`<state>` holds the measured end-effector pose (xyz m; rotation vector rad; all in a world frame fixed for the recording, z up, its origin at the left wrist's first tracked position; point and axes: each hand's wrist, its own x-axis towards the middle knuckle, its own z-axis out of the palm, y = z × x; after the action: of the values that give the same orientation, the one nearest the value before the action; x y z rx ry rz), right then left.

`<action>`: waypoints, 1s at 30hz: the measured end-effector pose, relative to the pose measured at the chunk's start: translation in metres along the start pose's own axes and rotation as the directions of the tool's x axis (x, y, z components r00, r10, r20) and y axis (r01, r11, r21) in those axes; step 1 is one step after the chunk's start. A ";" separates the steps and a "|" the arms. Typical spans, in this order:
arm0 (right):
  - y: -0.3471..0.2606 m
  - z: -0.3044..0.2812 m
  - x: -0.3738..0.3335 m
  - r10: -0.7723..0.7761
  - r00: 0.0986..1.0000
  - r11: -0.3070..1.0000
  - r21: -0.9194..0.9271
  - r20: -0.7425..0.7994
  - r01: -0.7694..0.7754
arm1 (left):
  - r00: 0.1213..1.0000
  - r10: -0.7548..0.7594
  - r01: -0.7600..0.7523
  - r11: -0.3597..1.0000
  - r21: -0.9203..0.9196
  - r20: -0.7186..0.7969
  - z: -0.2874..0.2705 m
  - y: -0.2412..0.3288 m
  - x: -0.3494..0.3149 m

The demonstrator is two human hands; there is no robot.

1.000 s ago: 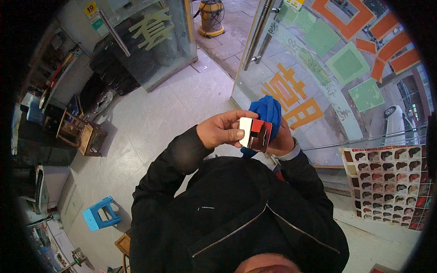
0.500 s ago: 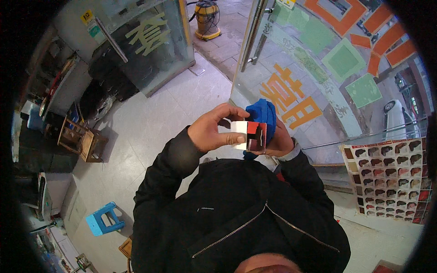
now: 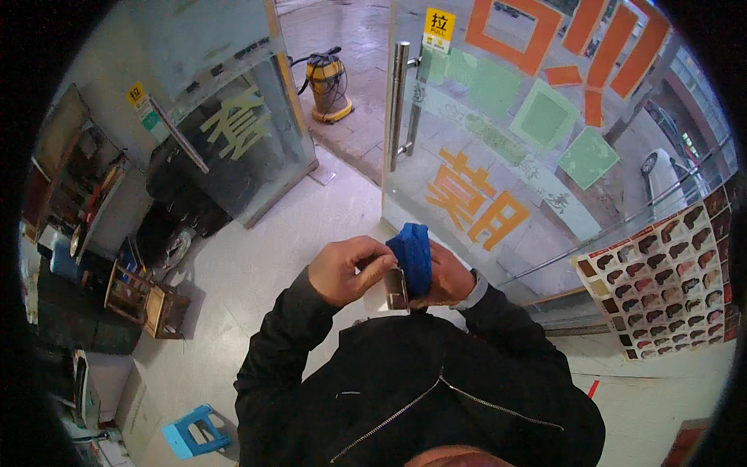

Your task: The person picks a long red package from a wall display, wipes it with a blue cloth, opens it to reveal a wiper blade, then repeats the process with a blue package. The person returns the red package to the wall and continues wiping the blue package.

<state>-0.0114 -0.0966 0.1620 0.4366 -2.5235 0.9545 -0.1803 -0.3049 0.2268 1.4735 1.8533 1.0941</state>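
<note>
And here, right in front of the black jacket point(image 3: 373, 354) with its metal-toothed zips, two bare hands close together; the left hand point(image 3: 348, 271) has thumb and bent fingers at the upper edge of a small box point(image 3: 376, 300), grasping it, a thin-walled, straight-edged piece with a smooth white face and a dark side facing up; tight against it, on the right, sits a blue cloth bundle point(image 3: 412, 253), soft, rounded and creased into thick folds; the right hand point(image 3: 453, 279) cups that bundle from its outer side, clasping it, though some fingertips are hidden behind the fabric; so box and cloth are up in the air between the palms, above pale, smooth floor tiles point(image 3: 253, 261); beyond them stands a clear glass door point(image 3: 498, 268) with a tubular, shiny metal handle point(image 3: 398, 105); off to the left, a slatted brown wooden chair point(image 3: 159, 307), and lower down a glossy blue plastic stool point(image 3: 180, 440) with an open-framed side.
</note>
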 end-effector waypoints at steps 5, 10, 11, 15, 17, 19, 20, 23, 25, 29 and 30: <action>0.003 0.004 -0.004 -0.073 0.997 0.996 -0.043 -0.010 0.072 | 0.990 -0.128 0.139 0.876 -0.463 0.056 0.017 -0.015 0.015; 0.009 0.001 -0.005 -0.041 0.999 0.992 -0.120 -0.024 0.038 | 0.978 0.048 -0.075 0.989 -0.125 -0.204 0.019 -0.014 0.010; 0.009 0.000 -0.005 -0.025 0.998 0.992 -0.125 -0.060 0.017 | 0.950 0.193 -0.192 0.981 0.029 -0.247 0.018 -0.012 0.008; 0.012 -0.003 -0.005 0.129 0.991 0.988 0.078 0.027 -0.130 | 0.925 0.348 -0.306 0.921 0.243 -0.152 0.017 0.003 0.003; 0.013 -0.003 -0.005 -0.047 0.992 0.996 -0.076 -0.116 0.038 | 0.928 0.357 -0.317 0.907 0.278 -0.106 0.018 0.007 0.005; 0.013 -0.003 -0.006 -0.085 0.990 0.983 -0.171 -0.116 0.065 | 0.931 0.355 -0.320 0.907 0.276 -0.087 0.020 0.010 0.006; 0.013 -0.004 -0.007 -0.077 0.988 0.982 -0.179 -0.133 0.052 | 0.934 0.348 -0.315 0.913 0.260 -0.088 0.021 0.011 0.006; 0.014 -0.004 -0.010 0.028 0.983 0.987 -0.152 -0.182 -0.056 | 0.908 0.399 -0.341 0.879 0.334 -0.125 0.023 0.013 0.001; 0.014 -0.004 -0.012 0.108 0.972 0.983 -0.125 -0.209 -0.137 | 0.858 0.489 -0.369 0.800 0.473 -0.157 0.026 0.013 -0.002; 0.014 -0.004 -0.012 0.112 0.954 0.978 -0.140 -0.277 -0.156 | 0.770 0.593 -0.358 0.706 0.612 -0.234 0.036 0.012 -0.009; 0.013 -0.005 -0.012 0.094 0.946 0.980 -0.141 -0.310 -0.143 | 0.754 0.614 -0.370 0.692 0.620 -0.235 0.040 0.011 -0.009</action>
<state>-0.0057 -0.0824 0.1524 0.0803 -2.3418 0.7819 -0.1406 -0.3021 0.2138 2.3512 2.2507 1.2836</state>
